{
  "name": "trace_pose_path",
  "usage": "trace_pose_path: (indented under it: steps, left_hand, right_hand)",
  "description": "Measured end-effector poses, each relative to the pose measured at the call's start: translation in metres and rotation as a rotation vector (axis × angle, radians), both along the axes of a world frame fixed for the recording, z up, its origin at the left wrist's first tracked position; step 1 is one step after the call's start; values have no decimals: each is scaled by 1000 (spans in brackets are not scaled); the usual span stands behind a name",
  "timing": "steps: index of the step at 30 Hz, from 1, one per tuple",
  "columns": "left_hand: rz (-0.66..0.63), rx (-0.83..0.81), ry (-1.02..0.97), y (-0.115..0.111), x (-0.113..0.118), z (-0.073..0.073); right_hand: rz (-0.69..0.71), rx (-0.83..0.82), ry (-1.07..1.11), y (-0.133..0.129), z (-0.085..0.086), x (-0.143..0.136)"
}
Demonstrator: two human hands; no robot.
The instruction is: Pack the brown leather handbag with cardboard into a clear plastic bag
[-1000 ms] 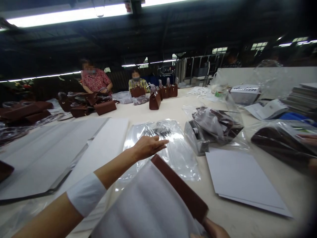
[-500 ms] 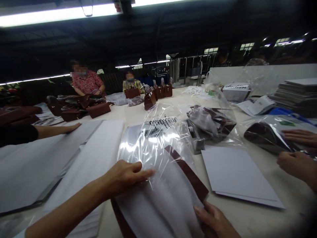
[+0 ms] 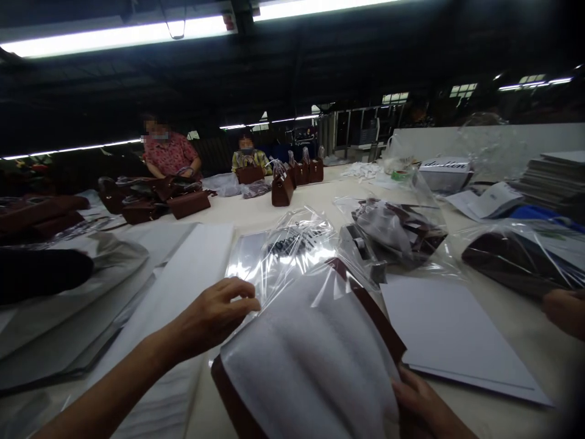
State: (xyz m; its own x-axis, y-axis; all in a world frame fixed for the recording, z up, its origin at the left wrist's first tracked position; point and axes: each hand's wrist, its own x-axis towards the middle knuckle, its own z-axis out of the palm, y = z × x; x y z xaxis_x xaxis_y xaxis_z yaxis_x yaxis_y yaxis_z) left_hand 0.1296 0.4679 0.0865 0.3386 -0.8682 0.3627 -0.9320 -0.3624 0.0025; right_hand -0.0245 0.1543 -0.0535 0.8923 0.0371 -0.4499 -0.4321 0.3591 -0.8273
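Tape dispenser (image 3: 361, 247) behind the bag (image 3: 315, 360); paper sheet (image 3: 452, 338) to its right.

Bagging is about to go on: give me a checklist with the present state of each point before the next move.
1. Left hand pinches the clear plastic bag at its edge: ok.
2. Right hand grips the brown bag wrapped in white cloth at its lower right: ok.
3. Plastic bag mouth over the wrapped bag's top: ok, partly over.
4. Mouth open all round: cannot tell.
5. White card sheet lies apart on the right: ok.
6. Co-worker's hand stays at the right edge, apart: ok.
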Motion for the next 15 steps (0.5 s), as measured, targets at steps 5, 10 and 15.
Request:
trace_pose_path:
  steps: [5, 10, 15]
  left_hand:
    - [-19, 61, 277, -15, -19, 18]
    - [-104, 201, 270, -39, -32, -6]
    - [-118, 204, 250, -36, -42, -26]
  right_hand:
    - [-14, 29, -47, 2, 10, 6]
    - [13, 19, -82, 10, 4, 14]
    - [-75, -476, -53, 8, 5, 10]
